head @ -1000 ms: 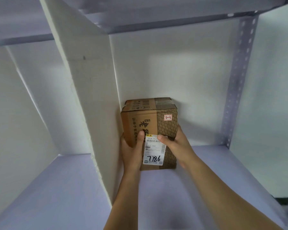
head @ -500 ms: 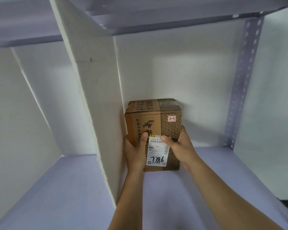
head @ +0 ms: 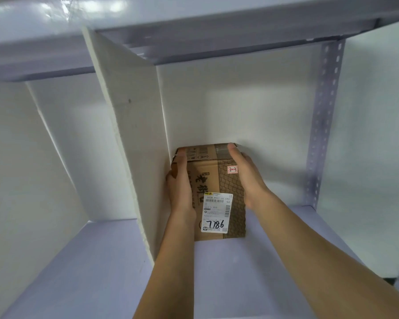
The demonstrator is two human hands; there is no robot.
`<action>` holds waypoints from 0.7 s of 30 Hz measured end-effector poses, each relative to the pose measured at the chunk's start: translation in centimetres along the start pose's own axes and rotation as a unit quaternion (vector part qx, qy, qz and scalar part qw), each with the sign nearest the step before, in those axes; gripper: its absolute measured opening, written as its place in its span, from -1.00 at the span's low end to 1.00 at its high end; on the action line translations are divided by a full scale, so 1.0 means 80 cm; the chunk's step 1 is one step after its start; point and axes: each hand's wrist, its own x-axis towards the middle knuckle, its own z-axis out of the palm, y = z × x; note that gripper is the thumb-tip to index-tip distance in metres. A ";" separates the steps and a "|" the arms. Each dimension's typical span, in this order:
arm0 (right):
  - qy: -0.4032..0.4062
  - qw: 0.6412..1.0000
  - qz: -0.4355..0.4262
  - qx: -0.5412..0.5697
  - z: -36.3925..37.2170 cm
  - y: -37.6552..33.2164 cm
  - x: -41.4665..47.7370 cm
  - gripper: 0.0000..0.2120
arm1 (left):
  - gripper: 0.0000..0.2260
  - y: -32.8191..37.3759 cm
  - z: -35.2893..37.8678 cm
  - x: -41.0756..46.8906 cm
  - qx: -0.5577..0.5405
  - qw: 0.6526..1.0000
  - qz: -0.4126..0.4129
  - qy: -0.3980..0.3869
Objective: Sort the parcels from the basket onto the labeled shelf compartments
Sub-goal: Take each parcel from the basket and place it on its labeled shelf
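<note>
Two hands clasp one cardboard box, which stands upright on the shelf floor of the right-hand compartment. Its left side is against the white divider and its rear is close to the back wall. Left hand and right hand each grip an upper side, thumbs laid over the top; half a second earlier both held lower, thumbs beside the shipping label. The box keeps its corner, so placement appears nearly finished, with release probably next. A small sticker reads 2-3. Left fingers lie between box and divider, which leaves little room for withdrawal. A perforated post stands well apart.
</note>
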 end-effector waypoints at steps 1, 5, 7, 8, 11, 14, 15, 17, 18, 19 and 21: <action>0.003 1.000 0.005 0.001 0.001 -0.001 0.000 0.15 | -0.11 0.002 0.000 0.002 -0.008 1.000 -0.009 -0.001; 0.004 1.000 -0.011 0.005 0.003 -0.001 -0.006 -0.36 | -0.23 0.006 0.001 0.003 0.005 0.999 -0.037 0.008; 0.001 1.000 -0.012 0.010 0.001 0.002 -0.005 -0.42 | -0.13 0.004 0.001 0.002 0.009 0.999 -0.043 0.005; 0.002 1.000 -0.015 0.011 0.000 0.004 -0.004 -0.43 | -0.11 0.004 0.001 0.002 0.010 0.999 -0.040 0.004; 0.001 1.000 -0.024 0.016 -0.001 0.008 0.000 -0.49 | -0.30 0.000 0.000 0.003 0.022 0.999 -0.028 0.004; 0.007 0.999 -0.030 0.016 -0.001 0.010 0.003 -0.52 | -0.45 -0.003 -0.002 0.006 0.022 1.000 -0.018 0.009; 0.007 0.999 -0.030 0.013 0.000 0.009 0.003 -0.53 | -0.48 -0.004 -0.001 0.007 0.022 1.000 -0.015 0.012; 0.008 0.999 -0.031 0.012 0.000 0.009 0.003 -0.56 | -0.54 -0.004 0.000 0.008 0.025 0.999 -0.008 0.020; 0.010 0.999 -0.032 0.010 -0.001 0.010 0.004 -0.57 | -0.57 -0.004 0.000 0.008 0.025 0.999 -0.006 0.023; 0.012 0.999 -0.033 0.009 -0.001 0.010 0.004 -0.58 | -0.58 -0.004 0.000 0.008 0.024 0.999 -0.006 0.025; 0.015 0.999 -0.038 0.004 0.000 0.010 0.004 -0.61 | -0.60 -0.004 0.000 0.009 0.023 0.999 -0.009 0.025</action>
